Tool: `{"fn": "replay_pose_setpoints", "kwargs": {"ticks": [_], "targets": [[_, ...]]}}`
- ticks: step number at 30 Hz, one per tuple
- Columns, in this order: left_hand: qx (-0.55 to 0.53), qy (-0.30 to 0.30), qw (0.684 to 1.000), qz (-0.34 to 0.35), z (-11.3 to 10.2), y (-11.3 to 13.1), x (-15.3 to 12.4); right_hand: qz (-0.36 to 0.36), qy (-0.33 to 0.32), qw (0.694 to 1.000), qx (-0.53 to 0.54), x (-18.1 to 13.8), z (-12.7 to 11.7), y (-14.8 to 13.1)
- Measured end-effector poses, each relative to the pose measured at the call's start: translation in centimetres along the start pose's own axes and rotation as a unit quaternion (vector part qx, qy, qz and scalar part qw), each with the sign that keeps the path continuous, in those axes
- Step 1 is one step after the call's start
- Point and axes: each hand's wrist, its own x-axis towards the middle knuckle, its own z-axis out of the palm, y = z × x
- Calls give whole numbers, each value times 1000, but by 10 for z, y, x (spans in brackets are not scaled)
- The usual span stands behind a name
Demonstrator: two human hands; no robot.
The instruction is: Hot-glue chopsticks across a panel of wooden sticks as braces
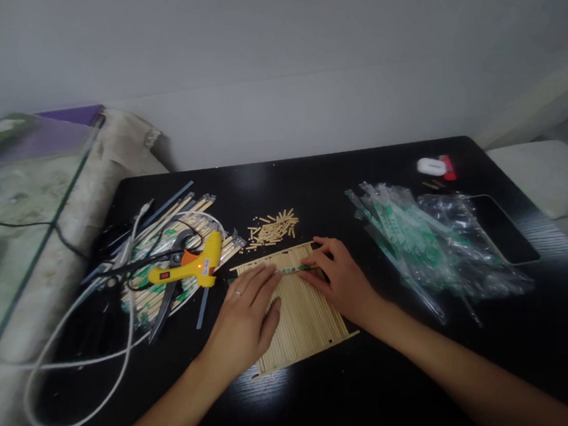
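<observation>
A flat panel of pale wooden sticks [299,319], laid side by side with crosswise sticks at its top and bottom edges, lies in front of me. Across its upper part runs a narrow strip with green print [292,270]. My left hand [250,310] rests flat over the panel's left side, fingers extended onto the strip's left part and thumb apart. At the strip's right end, my right hand [338,278] has its fingers bent in and closed on it. Fingers partly hide both ends of the strip. Just beyond the panel is a pile of short cut stick pieces [275,228].
A yellow glue gun [189,269] with a lit light lies left on wrapped chopsticks [146,293], beside scissors [165,311] and a looping white cable [83,420]. At right are clear plastic wrappers [412,241], a phone [501,229] and a white case [431,167].
</observation>
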Motion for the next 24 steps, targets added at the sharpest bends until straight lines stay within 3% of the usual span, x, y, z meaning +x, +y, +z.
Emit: {"fn": "replay_pose_setpoints", "kwargs": {"ticks": [24], "targets": [[5, -1, 1000, 1, 1, -1, -1, -10, 4, 1000, -10, 0, 0, 0]]}}
